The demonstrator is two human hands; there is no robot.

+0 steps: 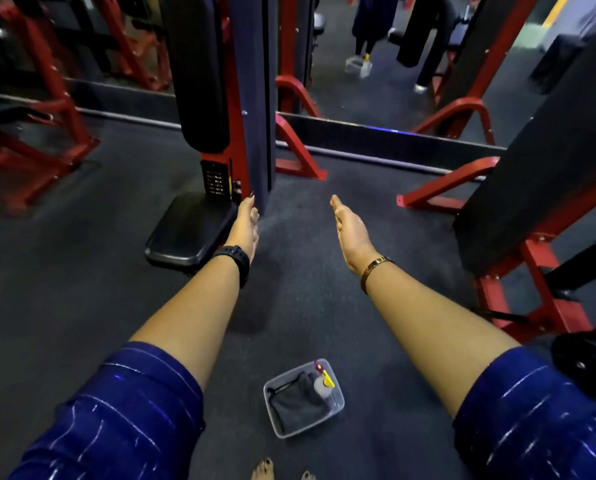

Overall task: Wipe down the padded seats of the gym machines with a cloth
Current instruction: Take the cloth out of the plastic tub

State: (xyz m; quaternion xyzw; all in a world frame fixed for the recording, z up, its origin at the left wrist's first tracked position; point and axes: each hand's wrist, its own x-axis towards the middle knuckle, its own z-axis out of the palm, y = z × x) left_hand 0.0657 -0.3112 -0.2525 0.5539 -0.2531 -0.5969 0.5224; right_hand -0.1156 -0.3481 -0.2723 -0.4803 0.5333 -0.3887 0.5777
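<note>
Your bare toes (263, 469) show at the bottom edge, on the dark grey floor (300, 306). Just ahead of them, between your forearms, a clear plastic bin (339, 403) sits on the floor. The grey cloth (294, 405) lies bunched inside it. A small bottle (322, 385) with a yellow and purple top lies against the bin's far right side.

Both arms reach forward out of blue sleeves (116, 410) with thin pale stripes.

Your left hand (245, 226) is released, fingers straight and together, seen edge-on. It carries nothing. It hangs at the right edge of the black padded seat (189, 230); whether it touches the pad you cannot tell from this view. Its fingertips come close to the dark upright (255, 98) of the machine. A black watch (237, 259) wraps that wrist.

Your right hand (351, 232) is also released, palm turned to the left and fingers straight. It is over bare floor, well apart from the seat and from the cloth. A gold bracelet (376, 270) circles that wrist.

The seat is low, at the foot of a red-framed machine, with a tall black back pad (203, 71) rising behind it. To your right stands a second red frame (546, 299) carrying a slanted black pad (532, 174).
</note>
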